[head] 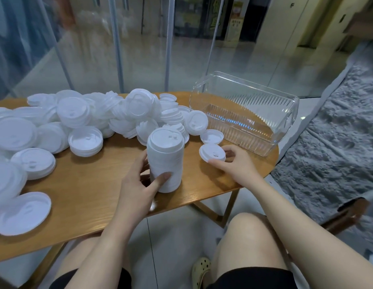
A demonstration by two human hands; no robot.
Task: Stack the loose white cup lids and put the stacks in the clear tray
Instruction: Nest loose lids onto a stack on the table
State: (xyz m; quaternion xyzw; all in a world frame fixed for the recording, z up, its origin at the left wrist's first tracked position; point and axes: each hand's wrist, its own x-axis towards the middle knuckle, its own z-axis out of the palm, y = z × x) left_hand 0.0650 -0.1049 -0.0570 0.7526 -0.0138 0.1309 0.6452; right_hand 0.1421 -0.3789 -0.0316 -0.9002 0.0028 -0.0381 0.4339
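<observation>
One loose white plastic cup lid (212,152) pinched in my right hand (237,163) goes next onto the tall white lid stack (165,159) my left hand (137,184) grips near the bench's front edge.

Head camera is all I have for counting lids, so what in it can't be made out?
- Stack: lid count unreadable; the edges blur into one white column, and the left hand covers its lower side.
- Loose pile: lids overlap and hide each other; the frame's left edge cuts it off.
- Single lid: the right hand hides its near rim.
- Clear tray: no lids visible inside; glare blurs its floor.
</observation>
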